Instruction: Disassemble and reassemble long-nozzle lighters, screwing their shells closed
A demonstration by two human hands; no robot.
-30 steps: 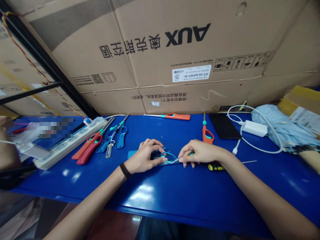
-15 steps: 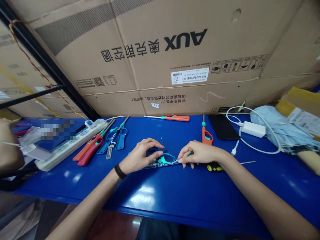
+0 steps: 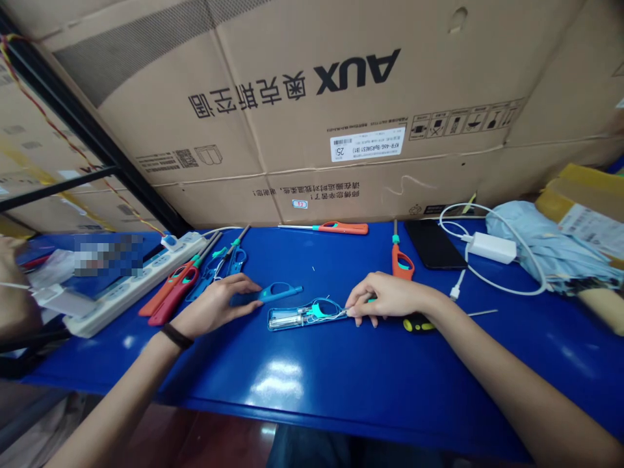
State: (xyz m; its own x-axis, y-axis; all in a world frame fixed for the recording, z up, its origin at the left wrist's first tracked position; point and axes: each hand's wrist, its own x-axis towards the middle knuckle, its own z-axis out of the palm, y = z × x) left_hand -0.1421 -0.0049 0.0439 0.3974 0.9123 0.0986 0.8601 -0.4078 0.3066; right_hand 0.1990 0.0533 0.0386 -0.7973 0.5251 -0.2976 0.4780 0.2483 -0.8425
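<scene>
On the blue table lies an open long-nozzle utility lighter (image 3: 302,318), its clear-blue casing showing a small fuel tank, a teal trigger and thin wires. My right hand (image 3: 385,298) pinches the lighter's metal-tipped end, with a green part (image 3: 372,300) showing under the fingers. My left hand (image 3: 217,304) lies open and flat to the left, holding nothing. Its fingertips reach towards a blue plastic casing half (image 3: 279,292), which rests just beyond the lighter and apart from it.
Finished red and blue lighters (image 3: 175,292) lie beside a white power strip (image 3: 146,281) at left. A black phone (image 3: 433,244), white charger (image 3: 492,247) and yellow-black screwdriver (image 3: 416,324) lie at right. Large cardboard cartons (image 3: 316,117) stand along the back. A co-worker's arm (image 3: 12,286) enters at far left.
My left hand has moved left and let go of the blue casing half, which now lies apart, uncovering the lighter. My right hand has barely moved.
</scene>
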